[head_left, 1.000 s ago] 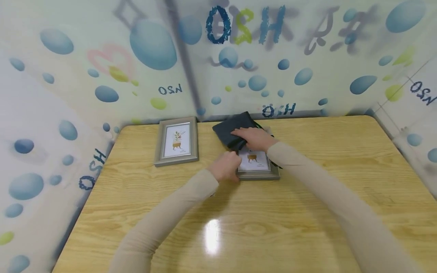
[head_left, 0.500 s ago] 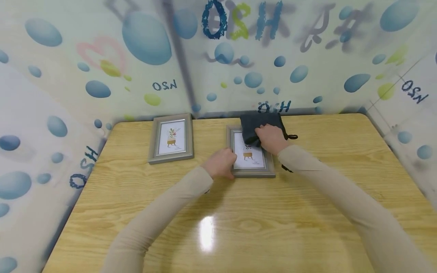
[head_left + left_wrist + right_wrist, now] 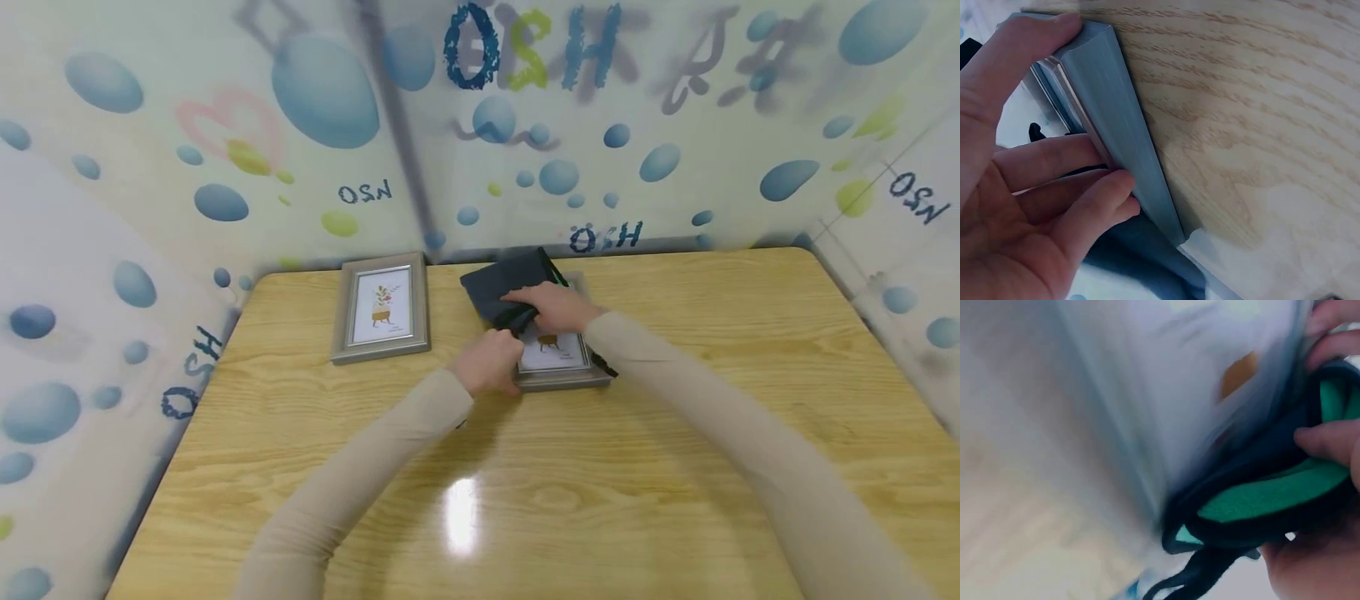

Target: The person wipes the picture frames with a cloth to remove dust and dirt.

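On the wooden table, toward the wall, lies a grey picture frame (image 3: 564,380) with a potted-plant print, partly covered by cloth and hands. My left hand (image 3: 487,363) grips its left side. In the left wrist view, the thumb lies over a corner of the frame (image 3: 1110,106) and the fingertips are on its side. My right hand (image 3: 558,307) holds a folded dark blue cloth (image 3: 504,283) over the frame's upper left part. In the right wrist view, the thumb pinches the cloth (image 3: 1241,534), showing its green inner face and dark loop; the picture is blurred there.
A second grey picture frame (image 3: 422,327) with a similar print lies to the left. Behind the wooden table (image 3: 555,492) rises a wall (image 3: 480,217) with painted blue and green drops. More walls border both sides.
My right hand moved the cloth rightward across the frame, then back to the left. The left hand keeps its grip on the frame's left side. The head view shifted slightly.
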The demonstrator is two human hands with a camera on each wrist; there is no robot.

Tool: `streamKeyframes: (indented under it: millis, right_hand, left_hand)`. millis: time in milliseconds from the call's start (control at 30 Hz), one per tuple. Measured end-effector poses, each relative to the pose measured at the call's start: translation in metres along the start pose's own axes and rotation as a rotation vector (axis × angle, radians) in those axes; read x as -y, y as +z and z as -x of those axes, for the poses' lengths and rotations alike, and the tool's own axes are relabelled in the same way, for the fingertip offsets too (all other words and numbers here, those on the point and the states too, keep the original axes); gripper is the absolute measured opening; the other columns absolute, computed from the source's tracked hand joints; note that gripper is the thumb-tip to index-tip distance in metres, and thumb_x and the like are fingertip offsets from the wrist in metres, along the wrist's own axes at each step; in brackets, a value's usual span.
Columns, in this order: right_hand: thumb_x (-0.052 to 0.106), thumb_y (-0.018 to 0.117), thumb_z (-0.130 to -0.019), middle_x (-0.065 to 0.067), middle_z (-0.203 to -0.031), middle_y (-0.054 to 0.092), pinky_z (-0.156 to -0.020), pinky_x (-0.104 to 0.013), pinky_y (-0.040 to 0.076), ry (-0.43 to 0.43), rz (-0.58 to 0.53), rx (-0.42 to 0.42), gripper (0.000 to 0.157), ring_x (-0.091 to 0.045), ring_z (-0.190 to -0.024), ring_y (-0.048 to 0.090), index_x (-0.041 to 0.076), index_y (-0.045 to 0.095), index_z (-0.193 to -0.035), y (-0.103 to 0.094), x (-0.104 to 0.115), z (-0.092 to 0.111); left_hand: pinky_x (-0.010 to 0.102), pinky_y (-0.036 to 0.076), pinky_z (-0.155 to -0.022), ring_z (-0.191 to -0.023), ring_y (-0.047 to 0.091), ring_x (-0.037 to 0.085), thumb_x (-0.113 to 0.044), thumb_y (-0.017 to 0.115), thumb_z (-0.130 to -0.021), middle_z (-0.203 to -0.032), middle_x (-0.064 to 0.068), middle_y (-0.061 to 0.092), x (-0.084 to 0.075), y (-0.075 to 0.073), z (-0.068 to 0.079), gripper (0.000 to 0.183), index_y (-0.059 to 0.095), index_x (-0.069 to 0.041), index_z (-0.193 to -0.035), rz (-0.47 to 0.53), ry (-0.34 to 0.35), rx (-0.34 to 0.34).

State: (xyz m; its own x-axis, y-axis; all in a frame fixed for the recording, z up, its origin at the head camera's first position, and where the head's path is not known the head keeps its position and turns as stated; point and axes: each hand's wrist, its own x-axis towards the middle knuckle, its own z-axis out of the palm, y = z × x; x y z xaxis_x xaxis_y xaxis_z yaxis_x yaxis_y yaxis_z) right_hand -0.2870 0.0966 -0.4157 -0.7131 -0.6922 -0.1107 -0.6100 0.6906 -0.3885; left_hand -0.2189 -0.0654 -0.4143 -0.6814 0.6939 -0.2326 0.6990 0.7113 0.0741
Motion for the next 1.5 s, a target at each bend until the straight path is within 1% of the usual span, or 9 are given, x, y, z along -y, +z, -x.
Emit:
streamKeyframes:
  millis: [167, 333, 433, 500, 667, 1033, 1200, 1367, 1500]
  right_hand:
    - [-0.013, 0.046, -0.088, -0.019, -0.144, 0.044, -0.099, -0.054, 0.040, 0.063, 0.107, 0.052, 0.057, -0.037, -0.133, 0.038, 0.010, 0.051, -0.140, -0.008, -0.028, 0.016]
    - [-0.015, 0.042, -0.084, -0.019, -0.147, 0.041, -0.077, -0.046, 0.047, 0.132, 0.102, 0.028, 0.061, -0.037, -0.137, 0.031, 0.007, 0.050, -0.140, -0.014, -0.049, 0.033]
    - [-0.017, 0.041, -0.082, -0.020, -0.147, 0.039, -0.078, -0.048, 0.045, 0.146, 0.077, -0.002, 0.062, -0.039, -0.138, 0.029, 0.004, 0.049, -0.140, -0.016, -0.055, 0.043]
    - [-0.018, 0.043, -0.082, -0.021, -0.147, 0.039, -0.087, -0.050, 0.045, 0.138, 0.089, -0.012, 0.060, -0.040, -0.137, 0.029, 0.002, 0.050, -0.139, -0.017, -0.056, 0.049]
    - [-0.023, 0.048, -0.079, -0.020, -0.144, 0.043, -0.095, -0.051, 0.044, 0.061, 0.164, -0.010, 0.061, -0.040, -0.136, 0.032, -0.001, 0.052, -0.136, -0.012, -0.050, 0.067]
    - [-0.029, 0.052, -0.068, -0.013, -0.137, 0.054, -0.084, -0.044, 0.051, -0.172, 0.176, -0.009, 0.069, -0.037, -0.131, 0.041, 0.003, 0.060, -0.128, 0.002, -0.025, 0.123]
    - [-0.026, 0.054, -0.073, -0.014, -0.137, 0.053, -0.090, -0.047, 0.049, -0.138, 0.204, -0.048, 0.063, -0.036, -0.130, 0.042, 0.004, 0.060, -0.128, 0.001, -0.031, 0.111]
    - [-0.017, 0.063, -0.080, -0.016, -0.143, 0.046, -0.098, -0.050, 0.043, -0.002, 0.300, -0.067, 0.058, -0.038, -0.134, 0.037, 0.003, 0.055, -0.134, -0.002, -0.043, 0.079]
    - [-0.009, 0.062, -0.086, -0.017, -0.146, 0.042, -0.104, -0.052, 0.035, 0.105, 0.375, -0.054, 0.054, -0.040, -0.135, 0.034, 0.004, 0.052, -0.137, -0.005, -0.050, 0.056]
  left_hand:
    - [0.033, 0.052, -0.076, -0.080, 0.061, 0.021, -0.036, 0.087, -0.070, -0.083, 0.005, 0.065, 0.000, -0.001, 0.001, 0.039, 0.068, -0.006, -0.086, -0.061, -0.009, -0.018]
    - [0.034, 0.051, -0.077, -0.083, 0.059, 0.021, -0.034, 0.088, -0.068, -0.083, 0.005, 0.063, -0.001, -0.001, 0.002, 0.039, 0.066, -0.006, -0.084, -0.061, -0.031, -0.021]
    - [0.034, 0.051, -0.076, -0.082, 0.059, 0.021, -0.033, 0.088, -0.067, -0.082, 0.005, 0.063, -0.001, -0.001, 0.002, 0.038, 0.065, -0.007, -0.083, -0.072, -0.028, -0.037]
    - [0.034, 0.051, -0.075, -0.081, 0.059, 0.021, -0.031, 0.089, -0.066, -0.081, 0.005, 0.064, -0.001, -0.001, 0.003, 0.037, 0.065, -0.007, -0.081, -0.074, -0.026, -0.051]
    - [0.034, 0.052, -0.074, -0.079, 0.059, 0.022, -0.029, 0.090, -0.063, -0.081, 0.006, 0.064, -0.001, -0.003, 0.004, 0.038, 0.064, -0.006, -0.079, -0.057, -0.040, -0.076]
    - [0.036, 0.053, -0.074, -0.080, 0.063, 0.025, -0.031, 0.091, -0.062, -0.082, 0.008, 0.066, 0.003, -0.005, 0.007, 0.039, 0.064, -0.006, -0.075, -0.065, -0.060, -0.116]
    - [0.034, 0.054, -0.074, -0.077, 0.062, 0.022, -0.031, 0.089, -0.064, -0.077, 0.005, 0.065, 0.002, -0.005, 0.007, 0.035, 0.065, -0.009, -0.073, -0.128, -0.036, -0.097]
    - [0.034, 0.054, -0.071, -0.074, 0.061, 0.020, -0.032, 0.088, -0.065, -0.076, 0.005, 0.065, -0.002, -0.002, 0.004, 0.033, 0.066, -0.009, -0.073, -0.155, -0.008, -0.087]
    - [0.033, 0.055, -0.071, -0.075, 0.061, 0.019, -0.035, 0.088, -0.066, -0.077, 0.005, 0.065, -0.006, 0.001, 0.001, 0.034, 0.066, -0.009, -0.075, -0.166, -0.001, -0.069]
